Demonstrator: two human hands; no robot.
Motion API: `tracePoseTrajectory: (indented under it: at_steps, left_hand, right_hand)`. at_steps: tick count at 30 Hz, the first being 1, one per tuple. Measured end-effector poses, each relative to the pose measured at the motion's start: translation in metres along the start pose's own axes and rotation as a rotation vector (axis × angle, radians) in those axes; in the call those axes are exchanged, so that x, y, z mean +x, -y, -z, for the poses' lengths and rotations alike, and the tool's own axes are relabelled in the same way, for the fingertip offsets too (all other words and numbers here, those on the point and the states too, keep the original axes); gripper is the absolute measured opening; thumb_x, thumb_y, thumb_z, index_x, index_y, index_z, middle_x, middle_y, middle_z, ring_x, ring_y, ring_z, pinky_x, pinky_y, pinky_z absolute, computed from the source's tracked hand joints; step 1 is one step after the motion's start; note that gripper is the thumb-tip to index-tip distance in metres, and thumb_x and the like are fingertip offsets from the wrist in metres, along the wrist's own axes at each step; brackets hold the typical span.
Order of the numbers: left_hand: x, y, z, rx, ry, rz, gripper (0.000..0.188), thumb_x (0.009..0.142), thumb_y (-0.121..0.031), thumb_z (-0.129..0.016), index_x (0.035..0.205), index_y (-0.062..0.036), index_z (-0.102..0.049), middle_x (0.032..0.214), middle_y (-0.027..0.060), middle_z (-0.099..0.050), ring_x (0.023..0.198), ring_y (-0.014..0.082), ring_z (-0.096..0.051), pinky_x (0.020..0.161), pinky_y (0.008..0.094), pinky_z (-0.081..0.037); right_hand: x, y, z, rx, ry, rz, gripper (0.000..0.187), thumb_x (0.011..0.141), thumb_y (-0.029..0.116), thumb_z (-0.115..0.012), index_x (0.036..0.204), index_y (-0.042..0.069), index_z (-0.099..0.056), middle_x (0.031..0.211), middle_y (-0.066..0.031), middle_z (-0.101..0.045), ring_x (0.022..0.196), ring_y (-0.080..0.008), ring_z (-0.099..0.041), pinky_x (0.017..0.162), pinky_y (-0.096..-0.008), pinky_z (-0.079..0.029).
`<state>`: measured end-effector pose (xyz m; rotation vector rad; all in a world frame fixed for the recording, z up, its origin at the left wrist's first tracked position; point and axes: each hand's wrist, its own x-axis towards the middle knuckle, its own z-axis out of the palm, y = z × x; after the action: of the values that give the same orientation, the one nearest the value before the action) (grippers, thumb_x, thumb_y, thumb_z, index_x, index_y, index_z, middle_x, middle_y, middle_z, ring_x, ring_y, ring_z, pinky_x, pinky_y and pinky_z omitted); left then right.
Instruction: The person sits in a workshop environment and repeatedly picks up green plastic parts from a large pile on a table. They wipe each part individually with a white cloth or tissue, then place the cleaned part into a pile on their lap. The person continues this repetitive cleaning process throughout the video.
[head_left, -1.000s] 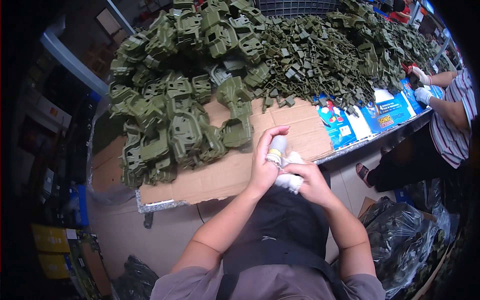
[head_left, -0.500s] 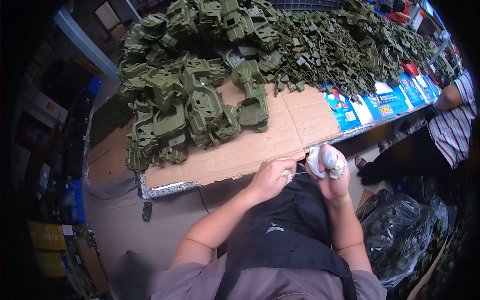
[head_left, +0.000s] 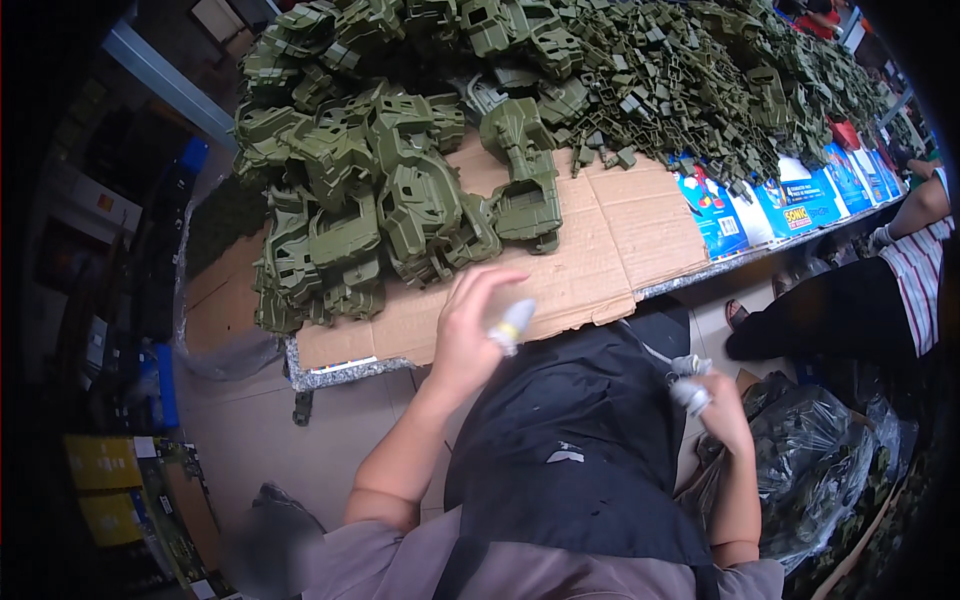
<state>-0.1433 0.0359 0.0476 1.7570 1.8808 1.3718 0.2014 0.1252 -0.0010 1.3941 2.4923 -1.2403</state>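
Observation:
My left hand (head_left: pixel 470 322) is raised at the table's front edge, near the green plastic vehicle shells (head_left: pixel 415 215). Its fingers are spread, and a whitish wrap (head_left: pixel 512 328) covers the thumb. Nothing shows in its grasp. Lower and to the right, over the side of my black apron, my right hand (head_left: pixel 722 408) is closed, its thumb and a finger also wrapped in whitish covers. A thin pale strip (head_left: pixel 652 354) sticks out from between those fingertips toward the table edge; its exact kind is too small to tell.
Brown cardboard (head_left: pixel 590 235) covers the near tabletop. A heap of small green plastic parts (head_left: pixel 680 90) lies at the back right, by blue printed sheets (head_left: pixel 800 205). A person in a striped shirt (head_left: pixel 925 275) is at right. Clear plastic bags (head_left: pixel 810 450) stand on the floor.
My hands have come apart. The left has moved left and opened near the shells; the right has dropped down and to the right, with the thin strip sticking out of it.

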Motion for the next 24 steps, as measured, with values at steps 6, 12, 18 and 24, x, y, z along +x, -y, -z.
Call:
tracePoseTrajectory:
  at_steps: [6,12,18,24]
  left_hand:
    - [0.071,0.01,-0.035,1.016,-0.073,-0.247,0.053,0.062,-0.026,-0.073,0.106,-0.0024,-0.056,0.12,0.013,-0.047,0.12,0.0288,-0.038,0.107,0.055,-0.013]
    - [0.066,-0.005,-0.057,0.628,-0.055,-0.431,0.026,0.066,-0.003,-0.059,0.092,-0.003,-0.054,0.13,0.0173,-0.037,0.125,0.0405,-0.03,0.101,0.0666,-0.012]
    - [0.035,0.004,-0.063,-0.066,0.101,-0.433,0.068,0.07,-0.015,-0.073,0.126,-0.0039,-0.037,0.143,0.0188,-0.019,0.124,0.0423,-0.031,0.101,0.0489,-0.031]
    - [0.011,0.006,-0.077,-0.518,0.081,0.038,0.112,0.067,-0.003,-0.07,0.139,-0.008,0.016,0.141,0.0194,-0.015,0.127,0.0295,-0.029,0.103,0.0386,-0.029]
  right_hand:
    - [0.029,0.09,0.027,-0.103,-0.434,0.484,0.046,0.077,0.014,-0.066,0.121,0.008,-0.053,0.129,-0.0206,-0.042,0.12,-0.0354,-0.041,0.099,-0.0383,-0.034]
    - [0.092,0.12,0.01,1.12,-0.236,0.361,0.08,0.08,0.007,-0.063,0.143,0.014,-0.015,0.138,-0.016,-0.032,0.121,-0.0221,-0.041,0.097,-0.0322,-0.036]
    - [0.117,0.127,-0.005,1.035,-0.388,0.528,0.083,0.077,-0.002,-0.06,0.143,0.003,-0.009,0.145,-0.0155,-0.022,0.13,-0.0234,-0.03,0.105,-0.0326,-0.027]
    - [0.086,0.124,-0.006,0.432,-0.389,0.534,0.085,0.07,0.008,-0.063,0.141,0.0,-0.017,0.139,-0.0235,-0.031,0.129,-0.0325,-0.034,0.106,-0.0348,-0.026]
